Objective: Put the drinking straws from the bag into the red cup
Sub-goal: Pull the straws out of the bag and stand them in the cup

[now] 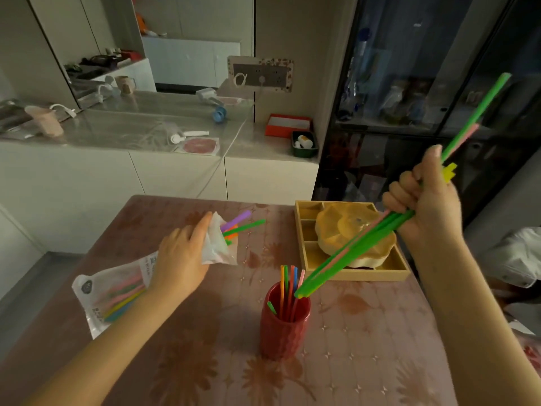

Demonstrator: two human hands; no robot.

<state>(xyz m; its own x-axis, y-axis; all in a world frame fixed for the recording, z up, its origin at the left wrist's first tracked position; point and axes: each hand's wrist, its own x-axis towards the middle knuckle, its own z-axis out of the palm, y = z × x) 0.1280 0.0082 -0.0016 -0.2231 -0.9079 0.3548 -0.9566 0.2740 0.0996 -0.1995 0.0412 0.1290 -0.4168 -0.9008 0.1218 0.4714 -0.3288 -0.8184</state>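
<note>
My right hand (424, 200) is up on the right, fist curled tight round a green and pink bundle (345, 253) of straws, with a yellow end poking out by the thumb. The bundle slants down to the left, its lower tips right at the rim of the red cup (285, 326), which stands upright near the middle of the bench (366, 347). Orange, green, blue and pink cup straws (288, 285) already stand inside it. My left hand (181, 259) lies across the bag (117, 291) on the left of the bench, gripping it near its open end, where purple, green and orange bag straws (240, 224) stick out. More colours show through the plastic. Behind the cup sits a wooden tray (398, 273) holding a yellow lidded dish (345, 224)
</note>
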